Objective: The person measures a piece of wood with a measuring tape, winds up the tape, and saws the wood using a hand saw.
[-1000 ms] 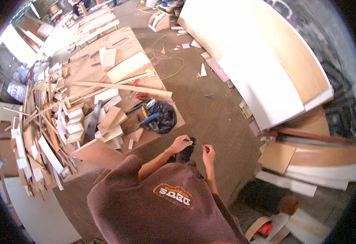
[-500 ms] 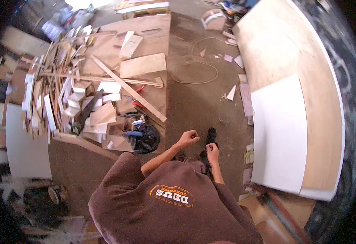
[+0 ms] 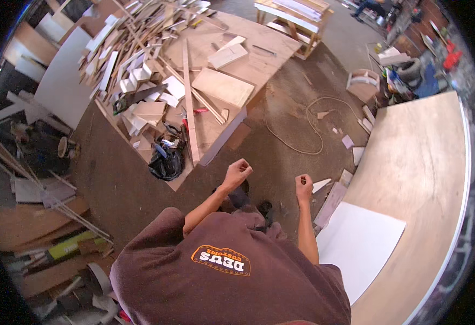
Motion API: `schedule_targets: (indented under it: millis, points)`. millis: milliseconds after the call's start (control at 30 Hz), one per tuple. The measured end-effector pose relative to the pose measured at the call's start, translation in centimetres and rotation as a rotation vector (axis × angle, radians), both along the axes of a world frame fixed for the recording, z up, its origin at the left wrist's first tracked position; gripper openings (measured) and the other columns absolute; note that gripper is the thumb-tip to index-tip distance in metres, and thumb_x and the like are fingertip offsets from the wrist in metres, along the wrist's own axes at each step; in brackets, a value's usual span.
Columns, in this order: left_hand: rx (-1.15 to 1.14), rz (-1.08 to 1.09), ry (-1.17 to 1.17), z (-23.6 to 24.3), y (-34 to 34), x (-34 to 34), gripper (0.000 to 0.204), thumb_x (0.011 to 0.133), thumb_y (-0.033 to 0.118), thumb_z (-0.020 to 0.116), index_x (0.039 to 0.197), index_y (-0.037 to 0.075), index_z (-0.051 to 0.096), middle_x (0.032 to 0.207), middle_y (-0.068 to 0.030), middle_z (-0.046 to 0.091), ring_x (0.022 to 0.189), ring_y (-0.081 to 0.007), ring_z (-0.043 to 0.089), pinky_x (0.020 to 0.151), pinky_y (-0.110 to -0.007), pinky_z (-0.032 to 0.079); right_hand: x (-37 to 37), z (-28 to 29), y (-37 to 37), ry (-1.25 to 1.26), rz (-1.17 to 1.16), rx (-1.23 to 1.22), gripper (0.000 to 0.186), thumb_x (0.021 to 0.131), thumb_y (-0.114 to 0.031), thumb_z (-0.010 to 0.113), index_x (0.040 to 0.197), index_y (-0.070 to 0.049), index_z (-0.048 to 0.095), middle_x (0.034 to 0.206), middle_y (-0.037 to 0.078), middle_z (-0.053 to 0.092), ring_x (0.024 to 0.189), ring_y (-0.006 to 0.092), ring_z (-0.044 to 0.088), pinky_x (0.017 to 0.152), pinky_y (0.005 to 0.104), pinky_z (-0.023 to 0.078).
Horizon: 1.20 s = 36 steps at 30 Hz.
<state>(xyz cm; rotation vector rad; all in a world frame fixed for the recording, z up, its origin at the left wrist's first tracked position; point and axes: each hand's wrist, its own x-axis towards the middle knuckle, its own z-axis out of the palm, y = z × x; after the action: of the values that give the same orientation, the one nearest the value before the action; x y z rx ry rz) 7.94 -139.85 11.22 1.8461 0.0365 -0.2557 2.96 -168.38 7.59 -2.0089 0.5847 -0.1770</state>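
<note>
The person's left hand (image 3: pixel 239 172) is up in the air over the brown floor (image 3: pixel 123 179), with its fingers curled in. The right hand (image 3: pixel 303 186) is bent in too, like a small, loose fist. You cannot tell if either hand is pinching something. The two hands are well apart, in front of the brown shirt (image 3: pixel 281 271).

Just to the right of the right hand, lower down on the floor, is a thin white wedge (image 3: pixel 321 185). Farther right is a big tan board (image 3: pixel 411 157). A white sheet (image 3: pixel 365 244) lies on the near part of it, and the right arm hides a bit of the sheet.

To the left of the left hand is a big wooden table (image 3: pixel 267 67). A black plastic bag (image 3: pixel 164 169) sits at its near end. Beside the bag is a long strip of wood (image 3: pixel 187 92). A messy heap of wood bits (image 3: pixel 134 49) covers the table's left side.

Past the hands, a tan cord (image 3: pixel 305 153) makes loops on the floor. Far away stands a wooden bench (image 3: pixel 294 16).
</note>
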Motion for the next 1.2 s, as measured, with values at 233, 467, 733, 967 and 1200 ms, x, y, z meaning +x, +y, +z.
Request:
schedule_targets:
  millis: [233,467,733,967,1200]
  points:
    - [0.075,0.349,-0.064,-0.2,1.3,4.6,0.023,0.088,0.021,0.065,0.097,0.000,0.063,0.086,-0.0111,0.069,0.082,-0.0185,0.066,0.077,-0.033,0.052,10.3,0.3,3.7,-0.203,0.285,0.080,0.015,0.087,-0.016,0.062,0.082,-0.002,0.060,0.069,0.001,0.058,0.067,0.0084,0.055,0.063,0.0261,0.045]
    - [0.048,0.652,-0.054,-1.2,6.0,12.7,0.020,0.089,0.015,0.063,0.101,0.000,0.063,0.090,-0.0129,0.069,0.085,-0.0202,0.066,0.080,-0.033,0.052,18.6,5.2,12.7,-0.007,0.500,0.176,0.010,0.085,-0.014,0.062,0.087,-0.005,0.062,0.069,0.003,0.057,0.064,0.0096,0.056,0.062,0.0270,0.046]
    - [-0.073,0.853,-0.157,1.4,16.6,23.4,0.023,0.093,0.013,0.057,0.108,-0.003,0.059,0.096,-0.0134,0.067,0.093,-0.0212,0.063,0.085,-0.034,0.049,32.0,9.1,26.6,0.116,0.775,0.233,0.016,0.090,-0.018,0.062,0.093,-0.002,0.062,0.080,0.003,0.061,0.073,0.0107,0.057,0.071,0.0267,0.047]
    - [-0.075,1.172,-0.082,1.4,25.0,23.8,0.017,0.094,0.013,0.056,0.100,-0.002,0.062,0.087,-0.0099,0.067,0.079,-0.0168,0.062,0.074,-0.030,0.049,39.4,10.6,40.9,0.065,1.340,0.366,0.021,0.095,-0.014,0.057,0.112,-0.003,0.058,0.094,0.009,0.065,0.084,0.0187,0.063,0.077,0.0308,0.051]
    - [-0.171,1.457,-0.117,0.1,28.4,20.8,0.015,0.096,0.011,0.054,0.102,-0.001,0.062,0.090,-0.0046,0.066,0.082,-0.0102,0.059,0.077,-0.025,0.047,44.3,9.6,55.2,-0.049,1.579,0.236,0.032,0.083,-0.007,0.063,0.114,-0.004,0.055,0.107,0.014,0.063,0.096,0.0286,0.061,0.084,0.0393,0.048]
